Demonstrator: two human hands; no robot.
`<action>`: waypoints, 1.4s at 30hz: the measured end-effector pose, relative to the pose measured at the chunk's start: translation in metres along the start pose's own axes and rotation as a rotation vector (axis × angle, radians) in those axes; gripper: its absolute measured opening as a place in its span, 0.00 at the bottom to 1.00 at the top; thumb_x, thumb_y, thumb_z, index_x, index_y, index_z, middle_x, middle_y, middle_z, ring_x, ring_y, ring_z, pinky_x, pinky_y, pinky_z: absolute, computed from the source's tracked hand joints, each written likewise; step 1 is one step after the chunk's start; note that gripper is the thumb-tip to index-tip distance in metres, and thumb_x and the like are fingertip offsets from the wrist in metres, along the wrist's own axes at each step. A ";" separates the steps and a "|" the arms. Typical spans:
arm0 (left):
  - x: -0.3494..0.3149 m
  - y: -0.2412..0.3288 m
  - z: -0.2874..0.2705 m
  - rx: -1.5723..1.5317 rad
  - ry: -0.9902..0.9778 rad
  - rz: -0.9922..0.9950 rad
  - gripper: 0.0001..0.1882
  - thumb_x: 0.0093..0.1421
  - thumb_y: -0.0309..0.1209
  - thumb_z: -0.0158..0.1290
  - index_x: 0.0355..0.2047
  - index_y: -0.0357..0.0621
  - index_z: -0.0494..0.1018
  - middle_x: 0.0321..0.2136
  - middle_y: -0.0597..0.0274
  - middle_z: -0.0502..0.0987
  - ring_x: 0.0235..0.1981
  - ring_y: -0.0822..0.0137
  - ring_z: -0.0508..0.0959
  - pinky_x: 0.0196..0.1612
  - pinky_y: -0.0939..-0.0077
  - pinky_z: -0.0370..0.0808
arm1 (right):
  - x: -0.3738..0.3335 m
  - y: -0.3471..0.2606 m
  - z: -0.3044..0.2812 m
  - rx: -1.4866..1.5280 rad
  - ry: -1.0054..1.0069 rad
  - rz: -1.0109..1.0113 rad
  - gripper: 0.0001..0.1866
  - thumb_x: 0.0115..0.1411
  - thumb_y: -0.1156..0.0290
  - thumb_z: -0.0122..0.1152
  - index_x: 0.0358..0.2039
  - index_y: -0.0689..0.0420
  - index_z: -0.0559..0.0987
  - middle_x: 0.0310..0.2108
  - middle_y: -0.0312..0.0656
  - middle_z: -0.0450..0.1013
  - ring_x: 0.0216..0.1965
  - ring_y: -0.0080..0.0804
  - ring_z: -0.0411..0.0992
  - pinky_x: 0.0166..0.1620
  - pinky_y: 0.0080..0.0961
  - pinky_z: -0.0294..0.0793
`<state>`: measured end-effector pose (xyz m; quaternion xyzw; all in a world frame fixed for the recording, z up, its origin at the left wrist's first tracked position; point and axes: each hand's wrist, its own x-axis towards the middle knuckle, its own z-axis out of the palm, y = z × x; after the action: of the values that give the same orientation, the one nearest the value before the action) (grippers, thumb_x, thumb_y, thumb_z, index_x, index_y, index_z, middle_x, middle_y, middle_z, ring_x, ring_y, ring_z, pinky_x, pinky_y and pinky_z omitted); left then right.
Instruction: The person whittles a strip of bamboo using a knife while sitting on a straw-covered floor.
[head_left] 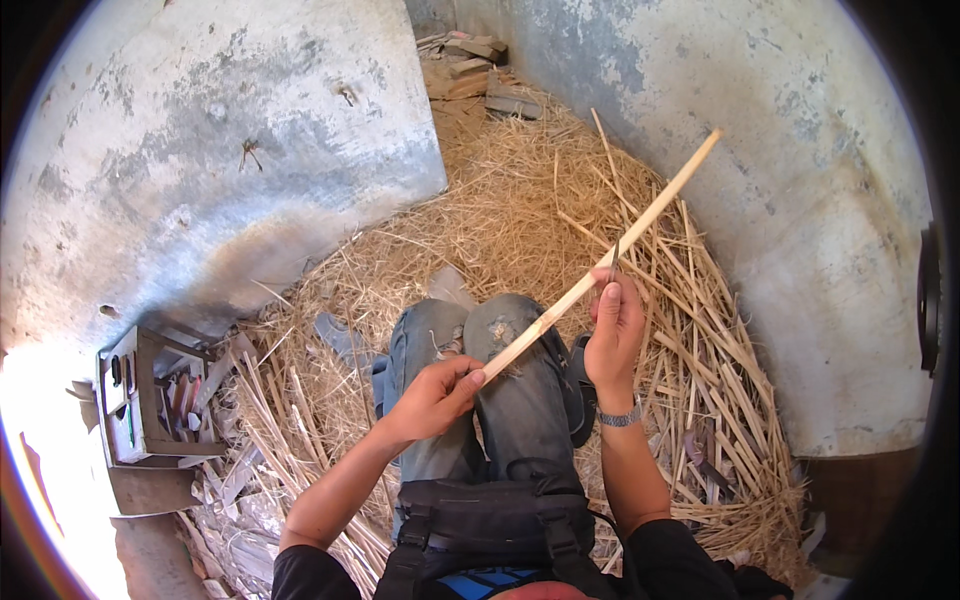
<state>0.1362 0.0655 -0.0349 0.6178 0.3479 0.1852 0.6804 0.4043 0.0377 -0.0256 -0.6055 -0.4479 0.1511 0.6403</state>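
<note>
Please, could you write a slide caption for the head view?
Left hand gripping a long pale wooden strip, right hand holding a thin dark blade-like tool near its middle, above yellow straw.

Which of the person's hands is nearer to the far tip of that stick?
The right hand: it is partway along the stick, below and left of the far tip. The left hand grips the stick farther down.

The wooden strip [570, 296] looks smooth and matt.

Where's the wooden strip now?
In the head view, the strip slants up from the left hand, over the right knee, past the right hand, toward the right-hand wall.
</note>
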 end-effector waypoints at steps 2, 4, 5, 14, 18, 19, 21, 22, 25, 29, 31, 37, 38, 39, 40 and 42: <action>0.004 -0.002 0.005 -0.051 -0.068 -0.030 0.14 0.78 0.40 0.46 0.46 0.42 0.74 0.17 0.74 0.67 0.12 0.82 0.61 0.16 0.81 0.56 | -0.006 0.003 -0.002 -0.072 -0.031 -0.036 0.18 0.78 0.60 0.48 0.46 0.63 0.78 0.30 0.39 0.71 0.29 0.21 0.69 0.33 0.24 0.69; 0.001 0.000 0.013 -0.116 -0.063 -0.125 0.15 0.78 0.40 0.45 0.47 0.41 0.73 0.17 0.74 0.67 0.11 0.81 0.61 0.15 0.82 0.56 | -0.018 -0.005 -0.007 -0.057 -0.079 0.011 0.17 0.76 0.60 0.50 0.43 0.62 0.77 0.27 0.41 0.73 0.27 0.28 0.72 0.31 0.27 0.70; -0.001 0.001 0.015 -0.179 -0.054 -0.220 0.16 0.78 0.41 0.45 0.48 0.41 0.73 0.17 0.74 0.66 0.11 0.81 0.62 0.15 0.82 0.56 | -0.024 -0.010 -0.007 -0.039 -0.127 0.058 0.16 0.75 0.59 0.53 0.40 0.62 0.76 0.24 0.43 0.74 0.24 0.34 0.75 0.29 0.31 0.71; -0.003 0.008 0.022 -0.110 -0.034 -0.219 0.21 0.79 0.45 0.41 0.49 0.38 0.72 0.17 0.74 0.64 0.11 0.81 0.62 0.15 0.84 0.60 | -0.038 -0.004 -0.017 -0.722 -0.649 -0.101 0.28 0.70 0.45 0.55 0.25 0.56 0.77 0.15 0.52 0.73 0.20 0.58 0.76 0.25 0.48 0.75; -0.004 0.010 0.024 -0.161 0.000 -0.244 0.21 0.79 0.44 0.41 0.48 0.38 0.72 0.16 0.74 0.64 0.11 0.81 0.62 0.14 0.83 0.60 | -0.021 -0.003 -0.015 -0.719 -0.647 -0.150 0.26 0.70 0.47 0.56 0.23 0.56 0.77 0.14 0.52 0.71 0.19 0.56 0.74 0.23 0.47 0.72; -0.004 0.009 0.023 -0.159 0.006 -0.240 0.21 0.79 0.44 0.41 0.48 0.37 0.72 0.16 0.74 0.63 0.11 0.81 0.62 0.14 0.83 0.59 | -0.023 -0.008 -0.012 -0.734 -0.638 -0.181 0.27 0.71 0.47 0.56 0.24 0.56 0.77 0.14 0.51 0.71 0.18 0.55 0.74 0.23 0.47 0.72; -0.005 0.008 0.024 -0.157 0.010 -0.234 0.21 0.79 0.44 0.41 0.47 0.37 0.72 0.16 0.74 0.62 0.11 0.81 0.62 0.14 0.83 0.59 | -0.019 -0.008 -0.013 -0.752 -0.627 -0.213 0.27 0.71 0.46 0.55 0.24 0.55 0.78 0.14 0.51 0.70 0.18 0.55 0.74 0.22 0.47 0.72; -0.008 0.008 0.025 -0.156 0.009 -0.229 0.21 0.79 0.44 0.41 0.47 0.37 0.72 0.15 0.75 0.62 0.11 0.81 0.61 0.14 0.83 0.58 | -0.015 -0.005 -0.017 -0.780 -0.663 -0.251 0.27 0.71 0.45 0.54 0.24 0.55 0.78 0.13 0.50 0.70 0.17 0.54 0.74 0.22 0.46 0.72; 0.005 0.006 0.023 -0.205 0.018 -0.203 0.21 0.79 0.44 0.41 0.47 0.36 0.72 0.15 0.75 0.60 0.11 0.81 0.60 0.14 0.83 0.57 | 0.005 0.006 -0.009 -0.789 -0.653 -0.307 0.28 0.71 0.44 0.53 0.24 0.55 0.79 0.13 0.49 0.70 0.16 0.53 0.73 0.21 0.46 0.71; 0.017 0.013 0.019 -0.208 0.058 -0.181 0.20 0.79 0.41 0.41 0.46 0.35 0.72 0.14 0.77 0.61 0.10 0.82 0.59 0.15 0.81 0.55 | 0.017 0.030 -0.002 -0.774 -0.545 -0.459 0.29 0.71 0.42 0.52 0.23 0.53 0.77 0.12 0.46 0.69 0.15 0.49 0.73 0.19 0.43 0.70; 0.019 0.019 0.018 -0.207 0.063 -0.182 0.20 0.79 0.41 0.41 0.46 0.35 0.72 0.14 0.76 0.61 0.10 0.82 0.59 0.15 0.81 0.55 | 0.025 0.040 0.001 -0.822 -0.533 -0.516 0.29 0.71 0.41 0.52 0.23 0.53 0.76 0.12 0.46 0.68 0.15 0.49 0.73 0.19 0.42 0.70; 0.030 0.033 0.010 -0.182 0.144 -0.155 0.20 0.79 0.41 0.41 0.48 0.35 0.72 0.14 0.75 0.61 0.11 0.81 0.59 0.15 0.81 0.56 | 0.055 0.055 0.024 -0.789 -0.473 -0.660 0.29 0.71 0.41 0.52 0.22 0.52 0.74 0.15 0.45 0.70 0.17 0.46 0.74 0.21 0.40 0.71; 0.029 0.036 0.007 -0.181 0.151 -0.144 0.20 0.79 0.41 0.41 0.49 0.35 0.73 0.14 0.75 0.61 0.11 0.81 0.59 0.15 0.81 0.56 | 0.059 0.054 0.029 -0.761 -0.452 -0.643 0.29 0.71 0.42 0.52 0.22 0.52 0.74 0.16 0.46 0.71 0.18 0.46 0.74 0.21 0.40 0.71; 0.029 0.039 0.003 -0.183 0.153 -0.142 0.20 0.79 0.41 0.41 0.49 0.35 0.73 0.14 0.75 0.61 0.11 0.81 0.59 0.15 0.81 0.56 | 0.060 0.054 0.035 -0.733 -0.431 -0.627 0.29 0.71 0.42 0.52 0.22 0.53 0.73 0.17 0.46 0.72 0.19 0.46 0.75 0.21 0.40 0.71; 0.028 0.043 0.000 -0.203 0.147 -0.133 0.20 0.79 0.41 0.41 0.49 0.36 0.73 0.14 0.75 0.61 0.11 0.81 0.59 0.16 0.81 0.57 | 0.060 0.052 0.042 -0.732 -0.434 -0.630 0.29 0.71 0.42 0.52 0.22 0.53 0.73 0.17 0.46 0.72 0.19 0.46 0.75 0.21 0.40 0.71; 0.021 0.045 -0.007 -0.226 0.143 -0.122 0.19 0.79 0.41 0.40 0.49 0.37 0.73 0.15 0.76 0.61 0.11 0.81 0.59 0.16 0.81 0.57 | 0.058 0.050 0.058 -0.508 -0.214 -0.635 0.30 0.71 0.41 0.52 0.18 0.48 0.71 0.10 0.37 0.66 0.12 0.39 0.68 0.15 0.37 0.66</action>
<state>0.1535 0.0928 0.0041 0.5002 0.4096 0.2251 0.7290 0.4098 0.1284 -0.0567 -0.5568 -0.6993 -0.1070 0.4353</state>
